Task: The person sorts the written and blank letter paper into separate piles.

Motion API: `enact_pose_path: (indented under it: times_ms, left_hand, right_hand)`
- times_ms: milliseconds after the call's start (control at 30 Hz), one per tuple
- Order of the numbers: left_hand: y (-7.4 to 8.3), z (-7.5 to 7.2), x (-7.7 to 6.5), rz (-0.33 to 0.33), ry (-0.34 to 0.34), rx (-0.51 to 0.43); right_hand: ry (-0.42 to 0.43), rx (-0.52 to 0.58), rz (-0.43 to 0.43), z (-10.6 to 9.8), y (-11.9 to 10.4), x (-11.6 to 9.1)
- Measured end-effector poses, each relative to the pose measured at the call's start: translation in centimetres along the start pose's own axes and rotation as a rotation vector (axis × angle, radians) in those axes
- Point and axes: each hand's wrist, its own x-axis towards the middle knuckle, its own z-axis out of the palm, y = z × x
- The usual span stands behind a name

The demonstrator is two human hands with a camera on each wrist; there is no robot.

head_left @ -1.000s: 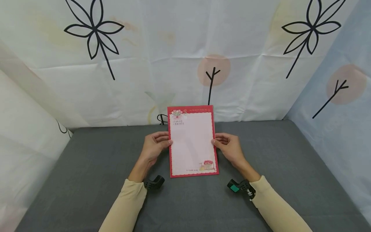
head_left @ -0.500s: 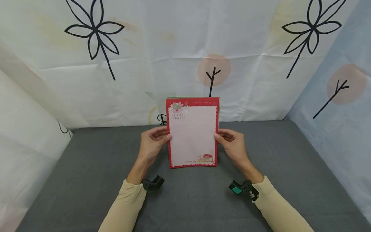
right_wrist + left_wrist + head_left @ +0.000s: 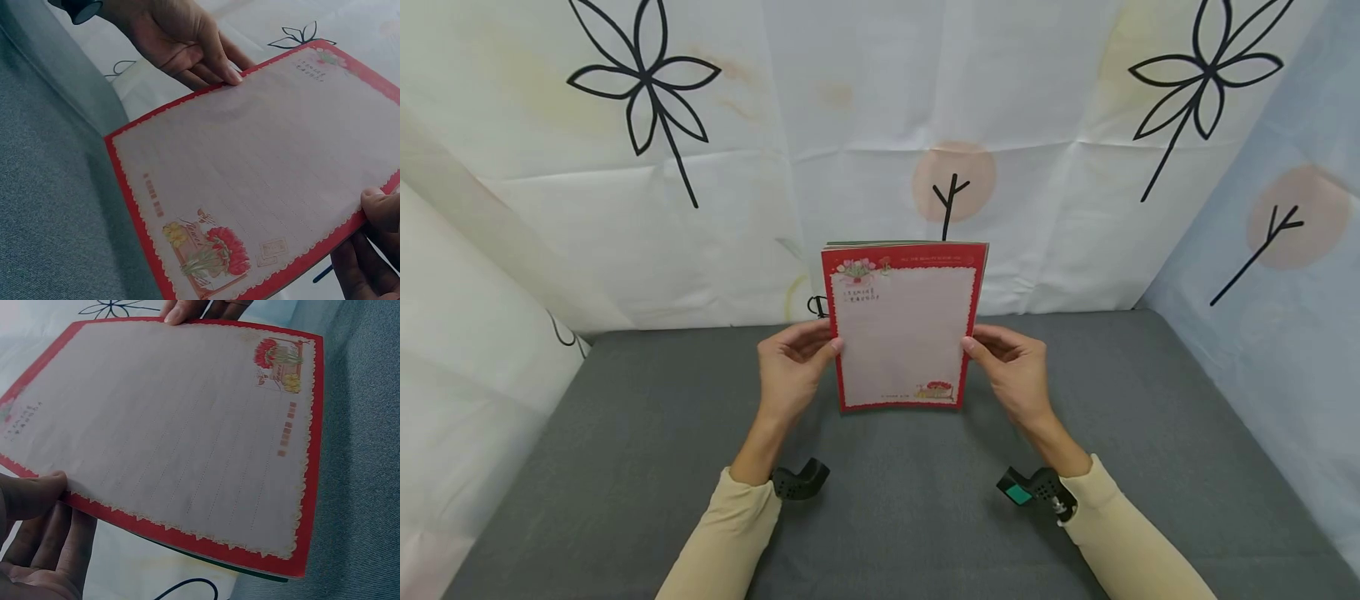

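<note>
In the head view, a small stack of red-bordered letter paper (image 3: 901, 333) stands tilted up over the middle of the table. The top sheet is pale, with faint dotted lines and printed flowers in two corners. My left hand (image 3: 792, 371) pinches its left edge, thumb on the front and fingers behind. On the opposite edge my right hand (image 3: 1017, 375) grips the same way. Other sheets, one with a green edge, peek out behind the top one. The left wrist view shows the left thumb (image 3: 44, 490) pressing the red border; the fingers behind are partly hidden.
A grey cloth (image 3: 647, 467) covers the table. White fabric (image 3: 850, 108) with black line flowers hangs at the back, and a bluish panel (image 3: 1262, 333) stands at the right. Black cameras (image 3: 801, 479) sit on both wrists.
Both hands have lifted the letter paper and tipped it more upright; its lower edge has moved away from me. The hands have spread slightly apart, and back sheets now show along the top.
</note>
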Motion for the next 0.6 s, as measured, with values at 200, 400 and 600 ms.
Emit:
enact_pose_path:
  times_ms: [200,400,600]
  left_hand:
    - [0.0,-0.2,0.0,0.048,-0.019,0.017]
    - [-0.3,-0.8,0.1,0.031,-0.068,0.033]
    - [-0.5,-1.4,0.3,0.019,-0.121,0.031]
  right_hand:
    - [-0.010,0.000,-0.024,-0.1,-0.1,0.0]
    - [-0.038,-0.007,-0.026,-0.2,0.5,-0.1]
    - [-0.066,-0.007,-0.002,-0.3,1.0,-0.2]
